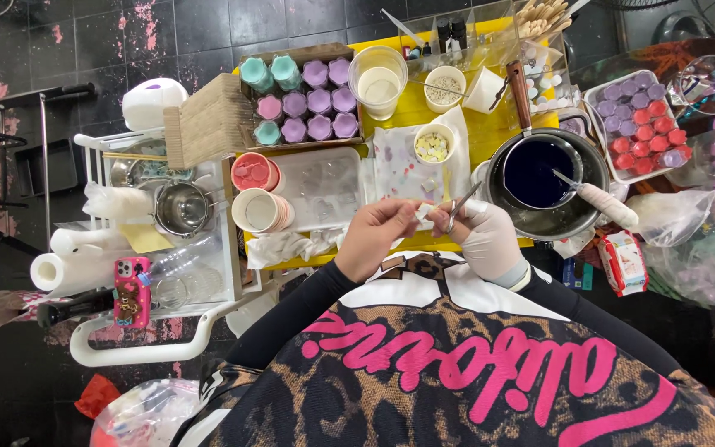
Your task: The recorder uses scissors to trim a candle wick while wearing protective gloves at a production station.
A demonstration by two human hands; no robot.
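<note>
Gloved right hand (490,236) gripping scissors (460,207), bare left hand (378,236) pinching white scrap (424,213), beside pot (549,184) on yellow bench (490,124)

Dark tiled floor (208,25) with pink stains; yellow table (490,132) beside white cart (126,352).

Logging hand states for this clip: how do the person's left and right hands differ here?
The left hand is bare, while the right hand wears a whitish glove. The right hand holds small metal scissors; the left hand pinches a small white piece at the blades. Both meet over the near edge of the yellow table, and both arms wear black sleeves.
</note>
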